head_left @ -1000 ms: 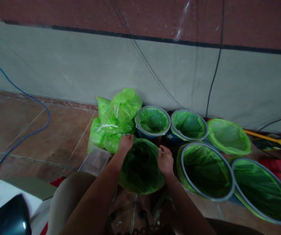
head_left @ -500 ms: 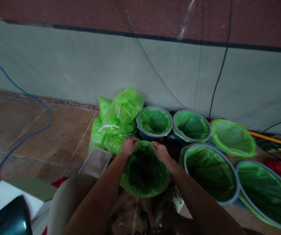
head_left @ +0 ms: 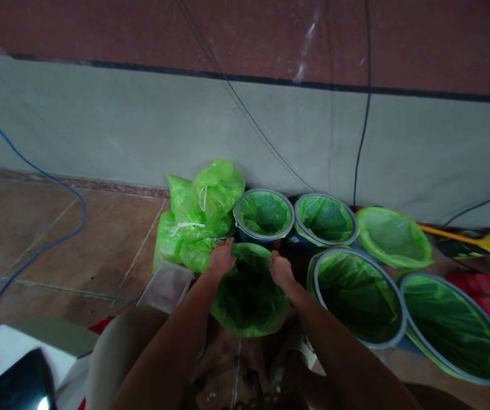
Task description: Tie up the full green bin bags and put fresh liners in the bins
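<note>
A green plastic bin liner (head_left: 249, 326) hangs open between my knees, spread in a round mouth with a dark inside. On the left of its far rim, my left hand (head_left: 222, 259) is closed round the edge. Across the mouth, my right hand (head_left: 281, 269) pinches the right side of the same rim. The bin under the liner is hidden. Just beyond my left hand lie tied green bags (head_left: 191, 228) in a pile, with white drawstrings. Past the far rim stands a lined bin (head_left: 265, 235) with a grey ring.
More lined bins (head_left: 358, 343) stand to the right, beside a liner-covered bin without a ring (head_left: 394, 233). A clear plastic tub (head_left: 166, 285) is by my left knee. At lower left are a white box (head_left: 9, 350) and a dark glossy device (head_left: 21, 384). A blue hose (head_left: 35, 249) crosses the tiles.
My hands have moved slightly farther apart along the liner's rim, still holding it. The view has turned a little to the right.
</note>
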{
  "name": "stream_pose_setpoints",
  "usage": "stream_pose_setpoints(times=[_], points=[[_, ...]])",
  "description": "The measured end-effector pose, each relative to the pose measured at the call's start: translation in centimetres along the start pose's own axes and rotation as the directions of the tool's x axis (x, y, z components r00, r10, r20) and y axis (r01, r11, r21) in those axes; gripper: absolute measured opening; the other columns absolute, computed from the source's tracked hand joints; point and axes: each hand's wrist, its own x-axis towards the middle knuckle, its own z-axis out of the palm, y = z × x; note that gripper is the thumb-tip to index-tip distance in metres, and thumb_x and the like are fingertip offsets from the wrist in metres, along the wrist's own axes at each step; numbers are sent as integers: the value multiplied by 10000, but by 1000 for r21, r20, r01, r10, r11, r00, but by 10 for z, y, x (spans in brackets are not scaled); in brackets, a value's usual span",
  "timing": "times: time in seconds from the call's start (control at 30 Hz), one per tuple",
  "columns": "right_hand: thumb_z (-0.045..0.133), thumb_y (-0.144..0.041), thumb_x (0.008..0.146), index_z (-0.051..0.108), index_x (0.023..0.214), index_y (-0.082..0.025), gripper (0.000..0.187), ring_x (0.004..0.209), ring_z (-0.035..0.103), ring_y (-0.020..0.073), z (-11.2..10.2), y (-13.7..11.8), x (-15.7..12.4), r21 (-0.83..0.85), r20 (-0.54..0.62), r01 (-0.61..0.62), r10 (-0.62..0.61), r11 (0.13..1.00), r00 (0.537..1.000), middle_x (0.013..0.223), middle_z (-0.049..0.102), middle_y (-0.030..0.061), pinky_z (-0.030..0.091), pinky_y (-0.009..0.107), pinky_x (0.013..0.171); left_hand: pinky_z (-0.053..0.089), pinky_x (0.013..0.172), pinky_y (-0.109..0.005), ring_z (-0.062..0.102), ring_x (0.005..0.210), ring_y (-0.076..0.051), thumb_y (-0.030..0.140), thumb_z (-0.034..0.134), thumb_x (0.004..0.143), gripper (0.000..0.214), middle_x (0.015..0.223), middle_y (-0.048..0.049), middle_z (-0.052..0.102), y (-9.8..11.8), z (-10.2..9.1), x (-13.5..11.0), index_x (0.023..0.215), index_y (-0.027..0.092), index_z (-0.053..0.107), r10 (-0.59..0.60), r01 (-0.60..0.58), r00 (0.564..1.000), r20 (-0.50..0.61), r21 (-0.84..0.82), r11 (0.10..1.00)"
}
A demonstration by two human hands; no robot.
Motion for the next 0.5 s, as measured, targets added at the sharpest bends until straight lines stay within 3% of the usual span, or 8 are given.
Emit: stream_pose_setpoints(times=[0.13, 0.23, 0.33, 0.43, 0.5], points=[[350, -254, 991, 550, 1157, -104, 300, 936, 707, 242, 7, 13, -29, 40, -34, -194, 196, 980, 980, 989, 715, 177, 466, 305, 764, 472, 996, -381, 596, 1192, -293, 231, 662, 801, 628, 1284, -175, 634, 1, -36, 4, 1394, 121, 488, -70, 70, 997, 13, 24, 997], [350, -286, 990, 526, 1210, -84, 346, 955, 708, 255, 12, 20, -53, 89, -42, -258, 262, 962, 964, 1008, 714, 187, 477, 315, 776, 444, 1037, -333, 590, 1209, -268, 293, 643, 836, 513, 1265, -146, 655, -4, -69, 5, 1316, 123, 581, -16, 15, 999, 39, 25, 1000], [410, -364, 968, 410, 1350, -9, 522, 1036, 683, 288, 12, 21, -70, 136, -72, -268, 279, 954, 958, 1134, 672, 241, 481, 332, 824, 461, 1012, -319, 628, 1140, -256, 350, 602, 867, 444, 1190, -121, 694, -8, -98, -2, 1258, 141, 639, 58, -59, 995, 79, 13, 998], [464, -369, 933, 318, 1418, 44, 653, 1125, 635, 324, 7, 21, -81, 176, -176, -238, 268, 955, 947, 1259, 589, 294, 462, 352, 905, 478, 989, -341, 651, 1085, -260, 366, 567, 886, 438, 1121, -119, 717, -6, -110, -13, 1251, 138, 645, 91, -94, 993, 78, 26, 995], [477, -343, 918, 340, 1421, 27, 640, 1165, 606, 330, 1, 20, -84, 186, -245, -192, 234, 964, 941, 1275, 575, 283, 441, 354, 953, 470, 1004, -345, 639, 1121, -257, 355, 536, 907, 427, 1172, -121, 704, -3, -104, -18, 1264, 141, 632, 78, -83, 994, 74, 59, 995]])
